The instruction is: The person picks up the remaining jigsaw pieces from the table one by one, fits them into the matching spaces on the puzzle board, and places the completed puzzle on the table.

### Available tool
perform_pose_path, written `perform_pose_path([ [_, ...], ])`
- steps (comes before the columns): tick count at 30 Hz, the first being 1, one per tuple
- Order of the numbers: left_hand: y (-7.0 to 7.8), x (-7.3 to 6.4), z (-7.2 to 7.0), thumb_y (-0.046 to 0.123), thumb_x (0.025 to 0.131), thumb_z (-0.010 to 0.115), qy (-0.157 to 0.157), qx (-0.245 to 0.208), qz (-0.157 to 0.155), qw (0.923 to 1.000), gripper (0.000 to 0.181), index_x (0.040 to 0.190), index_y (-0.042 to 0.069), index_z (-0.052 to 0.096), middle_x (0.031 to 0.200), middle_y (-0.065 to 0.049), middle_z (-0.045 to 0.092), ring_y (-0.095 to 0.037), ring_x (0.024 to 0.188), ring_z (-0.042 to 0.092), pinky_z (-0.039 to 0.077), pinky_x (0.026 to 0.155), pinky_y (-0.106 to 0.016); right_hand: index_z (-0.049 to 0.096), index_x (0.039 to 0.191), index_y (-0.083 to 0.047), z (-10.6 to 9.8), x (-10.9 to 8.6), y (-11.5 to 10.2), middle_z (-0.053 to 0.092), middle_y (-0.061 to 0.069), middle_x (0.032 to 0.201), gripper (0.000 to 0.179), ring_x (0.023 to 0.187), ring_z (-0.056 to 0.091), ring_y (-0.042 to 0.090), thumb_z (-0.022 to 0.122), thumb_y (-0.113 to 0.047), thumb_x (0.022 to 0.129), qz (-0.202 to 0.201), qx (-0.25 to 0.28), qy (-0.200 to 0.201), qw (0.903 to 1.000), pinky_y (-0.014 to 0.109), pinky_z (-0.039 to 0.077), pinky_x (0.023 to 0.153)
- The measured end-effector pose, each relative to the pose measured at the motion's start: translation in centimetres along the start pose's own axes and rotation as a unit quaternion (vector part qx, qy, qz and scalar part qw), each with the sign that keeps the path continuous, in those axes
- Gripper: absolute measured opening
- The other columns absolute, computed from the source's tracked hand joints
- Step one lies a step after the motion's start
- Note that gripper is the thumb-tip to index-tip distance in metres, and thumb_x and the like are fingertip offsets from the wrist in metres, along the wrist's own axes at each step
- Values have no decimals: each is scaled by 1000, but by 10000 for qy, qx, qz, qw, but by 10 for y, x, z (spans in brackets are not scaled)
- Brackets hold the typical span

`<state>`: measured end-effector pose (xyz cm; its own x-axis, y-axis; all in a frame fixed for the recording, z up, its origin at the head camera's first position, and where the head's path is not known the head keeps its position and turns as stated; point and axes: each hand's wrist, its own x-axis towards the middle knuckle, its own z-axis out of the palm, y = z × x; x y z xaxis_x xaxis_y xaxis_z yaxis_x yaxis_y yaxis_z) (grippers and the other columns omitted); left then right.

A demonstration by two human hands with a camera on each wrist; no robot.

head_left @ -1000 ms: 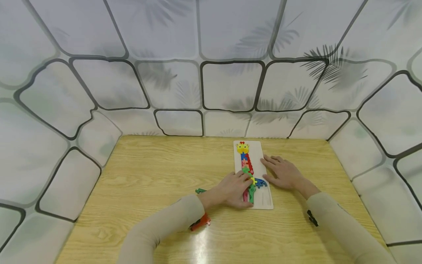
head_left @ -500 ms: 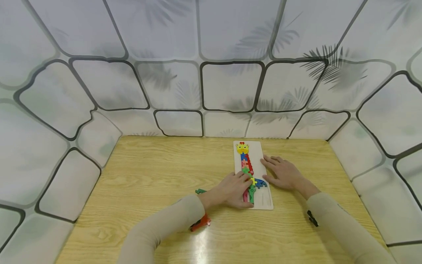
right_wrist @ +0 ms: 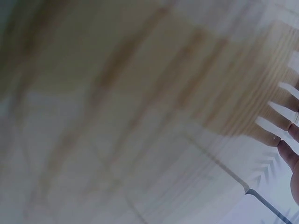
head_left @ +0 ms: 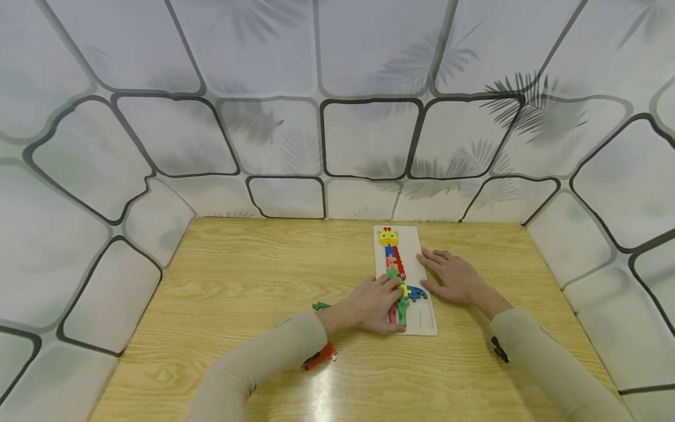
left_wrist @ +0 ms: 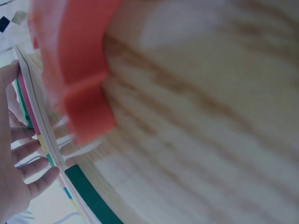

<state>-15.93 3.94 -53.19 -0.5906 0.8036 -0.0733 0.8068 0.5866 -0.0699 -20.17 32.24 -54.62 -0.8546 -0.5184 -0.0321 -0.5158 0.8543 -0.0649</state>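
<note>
A pale puzzle board (head_left: pixel 412 249) lies on the table, carrying a giraffe made of coloured pieces. Its yellow head piece (head_left: pixel 388 237) is at the far end, and a blue piece (head_left: pixel 416 293) juts right at the body. My left hand (head_left: pixel 371 305) rests over the board's left side, fingers spread on the lower pieces and partly hiding them. A green leg piece (head_left: pixel 403 312) shows beside its thumb. In the left wrist view those fingers (left_wrist: pixel 29 170) are extended along the board. My right hand (head_left: pixel 452 277) lies with extended fingers at the board's right edge, holding nothing.
Left of the board, a green piece (head_left: pixel 320 305) and a red piece (head_left: pixel 323 356) lie on the wooden table (head_left: pixel 253 264), partly covered by the left sleeve. A small black object (head_left: pixel 499 349) shows at the right sleeve. Patterned walls surround the table.
</note>
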Motion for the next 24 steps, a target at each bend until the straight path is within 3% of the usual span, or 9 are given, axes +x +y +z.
perform_pose_path([
  [24, -1, -1, 0, 84, 93, 46, 61, 52, 53, 10000, 87, 151, 20, 55, 154, -2, 55, -19, 134, 54, 54, 100, -34, 41, 163, -18, 3, 1, 2, 41, 12, 170, 73, 147, 48, 43, 54, -58, 103, -42, -64, 93, 9999, 65, 46, 113],
])
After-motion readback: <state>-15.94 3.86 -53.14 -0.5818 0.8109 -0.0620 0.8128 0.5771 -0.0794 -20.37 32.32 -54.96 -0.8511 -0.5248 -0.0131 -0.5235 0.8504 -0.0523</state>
